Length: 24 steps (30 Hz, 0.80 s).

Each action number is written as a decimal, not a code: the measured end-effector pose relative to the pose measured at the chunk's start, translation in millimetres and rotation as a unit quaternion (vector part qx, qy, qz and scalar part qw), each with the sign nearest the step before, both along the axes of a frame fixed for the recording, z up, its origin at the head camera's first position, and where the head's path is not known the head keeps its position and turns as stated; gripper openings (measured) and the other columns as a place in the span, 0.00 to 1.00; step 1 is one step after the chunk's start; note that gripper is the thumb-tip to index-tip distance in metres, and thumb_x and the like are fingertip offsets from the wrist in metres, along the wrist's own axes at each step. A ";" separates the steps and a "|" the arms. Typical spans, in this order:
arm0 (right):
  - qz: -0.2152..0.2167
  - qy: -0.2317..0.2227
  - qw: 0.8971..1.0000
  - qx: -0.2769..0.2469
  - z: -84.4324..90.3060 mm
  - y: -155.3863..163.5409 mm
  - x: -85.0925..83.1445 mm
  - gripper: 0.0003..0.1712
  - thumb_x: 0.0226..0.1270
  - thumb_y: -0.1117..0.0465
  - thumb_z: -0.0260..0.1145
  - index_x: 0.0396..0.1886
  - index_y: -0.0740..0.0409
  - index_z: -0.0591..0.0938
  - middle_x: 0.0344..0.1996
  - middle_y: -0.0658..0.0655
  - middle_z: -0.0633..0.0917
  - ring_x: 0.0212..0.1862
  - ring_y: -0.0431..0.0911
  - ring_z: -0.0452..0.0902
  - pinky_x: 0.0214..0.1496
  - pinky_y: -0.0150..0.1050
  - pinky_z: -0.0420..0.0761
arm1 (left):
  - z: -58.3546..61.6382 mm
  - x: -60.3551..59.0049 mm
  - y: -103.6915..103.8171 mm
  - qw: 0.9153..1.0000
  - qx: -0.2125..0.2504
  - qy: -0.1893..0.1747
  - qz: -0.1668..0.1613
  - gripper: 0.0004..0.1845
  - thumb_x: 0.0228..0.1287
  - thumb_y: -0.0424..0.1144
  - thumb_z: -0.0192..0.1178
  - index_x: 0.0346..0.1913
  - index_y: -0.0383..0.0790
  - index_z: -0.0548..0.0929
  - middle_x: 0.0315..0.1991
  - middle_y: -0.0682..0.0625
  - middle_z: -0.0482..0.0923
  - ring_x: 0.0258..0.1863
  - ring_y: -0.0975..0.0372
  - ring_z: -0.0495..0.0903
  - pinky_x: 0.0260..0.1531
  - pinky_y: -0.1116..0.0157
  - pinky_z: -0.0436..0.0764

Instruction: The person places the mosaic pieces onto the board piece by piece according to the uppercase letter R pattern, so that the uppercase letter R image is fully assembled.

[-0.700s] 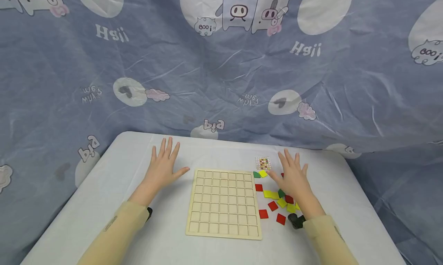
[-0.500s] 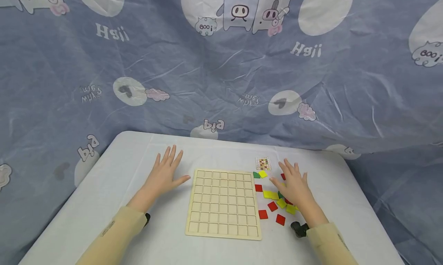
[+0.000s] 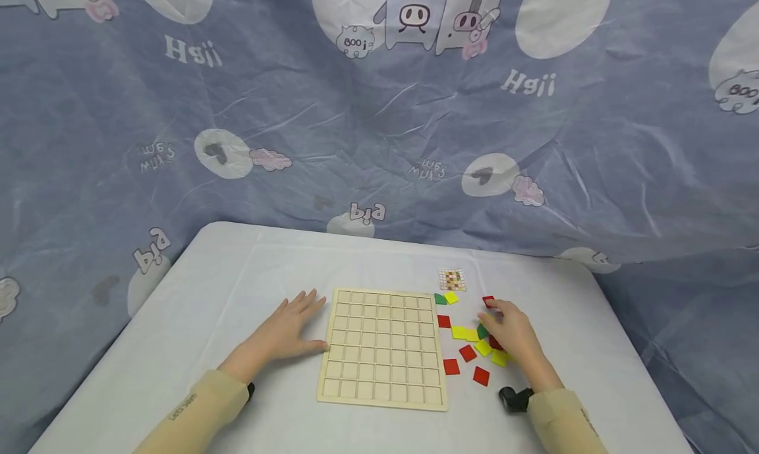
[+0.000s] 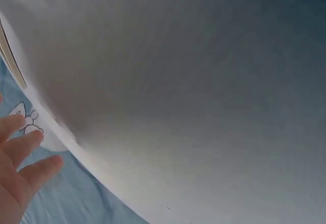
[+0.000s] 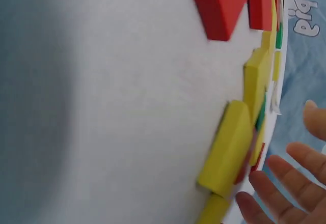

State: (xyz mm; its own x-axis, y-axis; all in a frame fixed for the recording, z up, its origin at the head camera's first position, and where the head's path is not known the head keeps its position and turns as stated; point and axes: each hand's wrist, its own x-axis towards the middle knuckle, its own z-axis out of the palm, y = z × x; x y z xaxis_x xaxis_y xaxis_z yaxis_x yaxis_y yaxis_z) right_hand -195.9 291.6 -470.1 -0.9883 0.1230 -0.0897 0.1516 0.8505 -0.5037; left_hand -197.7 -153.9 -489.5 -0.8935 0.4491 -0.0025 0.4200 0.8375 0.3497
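My left hand (image 3: pixel 287 332) lies beside the left edge of a square wooden grid board (image 3: pixel 382 348), its fingers extended and thumb at the rim. In the left wrist view only some fingers (image 4: pixel 41 173) show at the lower left. Over the loose tiles right of the board hovers my right hand (image 3: pixel 514 330), fingers slightly bent. Under or near it are a green tile (image 3: pixel 483 332), a dark red tile (image 3: pixel 495 342) and a yellow tile (image 3: pixel 499 358). Its fingers (image 5: pixel 277 193) look relaxed in the right wrist view, with nothing seen between them.
A small colour-pattern card (image 3: pixel 452 280) lies behind the tiles. More red (image 3: pixel 481 375) and yellow tiles (image 3: pixel 459 333) are scattered along the board's right side. The white table (image 3: pixel 356 250) ends at a printed blue-grey cloth (image 3: pixel 379 124).
Both hands have come back toward the person and lower. The left hand now sits at the board's left edge; the right hand's fingers have bent over the tiles.
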 end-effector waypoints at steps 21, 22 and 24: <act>-0.078 -0.064 0.993 -0.062 -8.8 6.3 -16.2 0.20 0.65 0.60 0.69 0.51 0.68 0.78 0.43 0.66 0.80 0.42 0.54 0.73 0.40 0.37 0.81 | -1.8 16.0 13.2 0.994 0.013 -0.101 -0.035 0.46 0.58 0.59 0.67 0.75 0.42 0.63 0.77 0.42 0.56 0.77 0.46 0.53 0.72 0.42 0.61; -0.078 -0.065 0.993 -0.061 -8.8 6.0 -16.4 0.20 0.65 0.60 0.70 0.51 0.68 0.78 0.42 0.66 0.79 0.41 0.54 0.73 0.38 0.35 0.80 | -1.6 16.3 13.3 0.994 0.016 -0.101 -0.036 0.46 0.58 0.59 0.67 0.75 0.41 0.63 0.77 0.42 0.56 0.77 0.45 0.53 0.71 0.42 0.62; -0.084 -0.071 0.992 -0.062 -9.7 5.8 -17.0 0.20 0.65 0.61 0.70 0.51 0.67 0.78 0.41 0.65 0.79 0.41 0.54 0.73 0.36 0.32 0.79 | -1.0 17.2 13.0 0.994 0.021 -0.101 -0.040 0.46 0.59 0.59 0.67 0.75 0.41 0.63 0.77 0.41 0.55 0.77 0.45 0.53 0.70 0.41 0.63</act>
